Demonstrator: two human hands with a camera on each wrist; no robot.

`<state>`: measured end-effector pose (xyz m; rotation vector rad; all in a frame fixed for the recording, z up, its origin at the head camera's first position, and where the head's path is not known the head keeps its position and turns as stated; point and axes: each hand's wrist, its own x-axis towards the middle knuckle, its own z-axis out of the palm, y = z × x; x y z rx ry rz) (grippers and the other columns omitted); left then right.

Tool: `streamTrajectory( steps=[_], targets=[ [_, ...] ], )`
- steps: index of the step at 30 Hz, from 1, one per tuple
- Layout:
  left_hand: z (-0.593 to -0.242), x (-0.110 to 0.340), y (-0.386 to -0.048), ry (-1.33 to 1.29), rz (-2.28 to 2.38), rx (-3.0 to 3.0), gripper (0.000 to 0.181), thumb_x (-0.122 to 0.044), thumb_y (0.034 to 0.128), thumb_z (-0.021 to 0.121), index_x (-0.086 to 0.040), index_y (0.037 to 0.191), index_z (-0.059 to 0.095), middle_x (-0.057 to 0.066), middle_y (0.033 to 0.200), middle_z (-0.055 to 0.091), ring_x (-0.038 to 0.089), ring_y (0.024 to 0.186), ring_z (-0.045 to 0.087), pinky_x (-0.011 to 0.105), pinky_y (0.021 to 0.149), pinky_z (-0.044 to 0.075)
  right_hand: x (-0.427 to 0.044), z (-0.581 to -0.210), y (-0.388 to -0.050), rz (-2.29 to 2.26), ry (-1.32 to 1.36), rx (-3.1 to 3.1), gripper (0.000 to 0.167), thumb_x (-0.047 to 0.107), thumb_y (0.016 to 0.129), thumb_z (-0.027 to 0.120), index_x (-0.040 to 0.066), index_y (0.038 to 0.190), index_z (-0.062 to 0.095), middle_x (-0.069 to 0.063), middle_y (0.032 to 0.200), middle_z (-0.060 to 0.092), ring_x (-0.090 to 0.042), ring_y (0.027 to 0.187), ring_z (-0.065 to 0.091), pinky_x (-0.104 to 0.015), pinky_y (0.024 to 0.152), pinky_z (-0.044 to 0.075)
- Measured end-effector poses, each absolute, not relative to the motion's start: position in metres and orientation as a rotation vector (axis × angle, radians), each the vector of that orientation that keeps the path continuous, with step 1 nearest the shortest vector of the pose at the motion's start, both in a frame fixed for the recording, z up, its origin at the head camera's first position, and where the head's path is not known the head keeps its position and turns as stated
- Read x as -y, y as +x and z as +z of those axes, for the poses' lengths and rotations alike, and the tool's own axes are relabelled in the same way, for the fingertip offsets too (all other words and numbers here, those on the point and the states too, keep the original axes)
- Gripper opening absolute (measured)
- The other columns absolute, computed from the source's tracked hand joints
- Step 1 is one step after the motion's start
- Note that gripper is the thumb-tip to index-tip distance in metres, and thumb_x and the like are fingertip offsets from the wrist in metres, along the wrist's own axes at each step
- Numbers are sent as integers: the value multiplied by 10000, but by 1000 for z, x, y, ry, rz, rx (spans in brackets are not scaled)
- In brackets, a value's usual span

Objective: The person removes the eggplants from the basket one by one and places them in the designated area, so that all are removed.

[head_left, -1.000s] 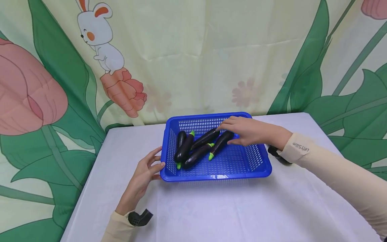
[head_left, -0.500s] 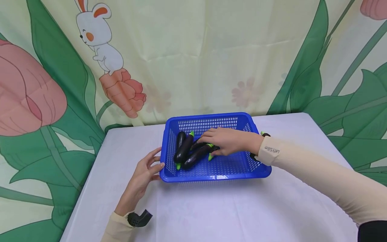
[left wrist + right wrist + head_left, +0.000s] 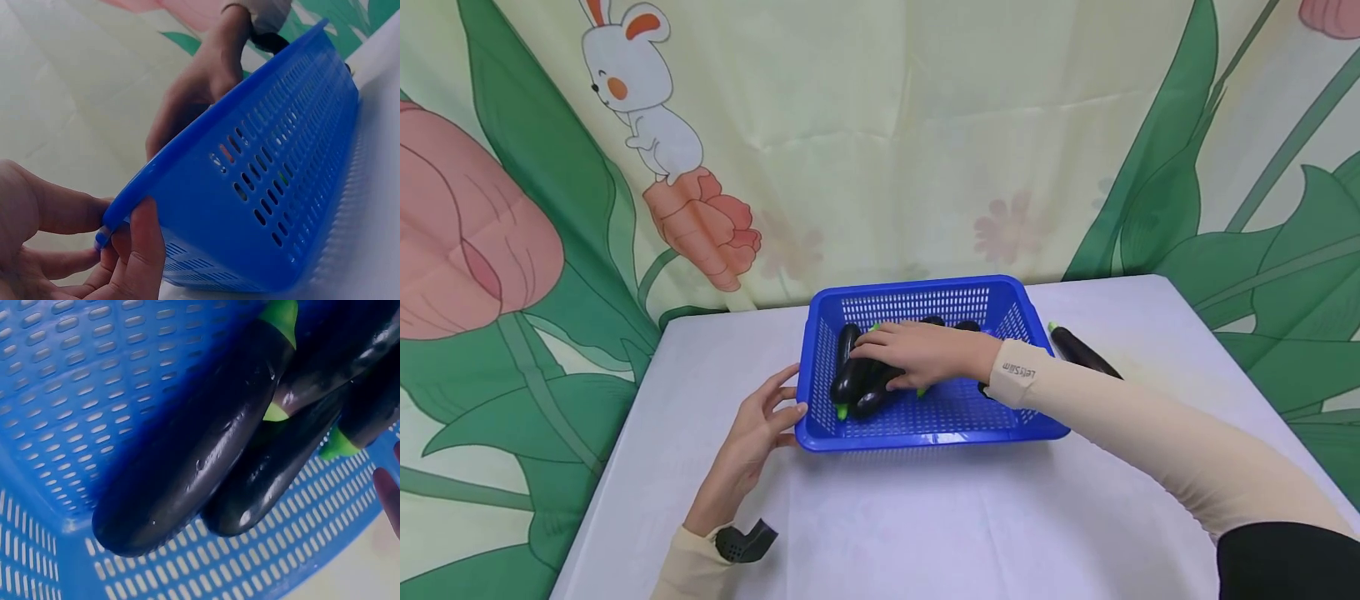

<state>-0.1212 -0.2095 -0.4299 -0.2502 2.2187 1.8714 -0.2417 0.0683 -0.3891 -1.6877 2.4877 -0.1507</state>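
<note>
Several dark purple eggplants [image 3: 850, 385] with green caps lie in a blue perforated plastic basket [image 3: 925, 440]. My left hand [image 3: 752, 437] pinches the basket's left rim, its thumb above and fingers beneath, as the left wrist view shows. Inside the basket, my right hand [image 3: 917, 354] is over the left group of eggplants, fingers bent loosely downward; its fingertips are near the longer left eggplant and partly hidden. In the right wrist view, a large eggplant [image 3: 194, 450] lies on the basket floor among others, with fingertips [image 3: 389, 494] apart from them at the right edge.
Another eggplant [image 3: 1082, 352] lies on the white tablecloth [image 3: 925, 525], right of the basket, partly covered by the right sleeve [image 3: 1120, 417]. A patterned curtain [image 3: 865, 150] with a rabbit and tulips hangs behind the table.
My right hand has moved left across the basket, from the right-hand eggplants to the left group. The eggplant outside has come into fuller view. My left hand stays on the rim.
</note>
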Motion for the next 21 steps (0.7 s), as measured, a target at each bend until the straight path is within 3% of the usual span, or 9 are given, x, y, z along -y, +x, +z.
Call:
streamTrajectory(
  steps=[21],
  targets=[
    [-431,210,-122,-242,1894,-2201,677,-149,1003,683,-250,1605,390,190,1371,566,192,959,708,283,722,608,-36,-403,-250,35,-1725,-2505,530,274,1018,680,189,1518,526,-39,1510,594,-260,1424,530,-469,1189,441]
  ],
)
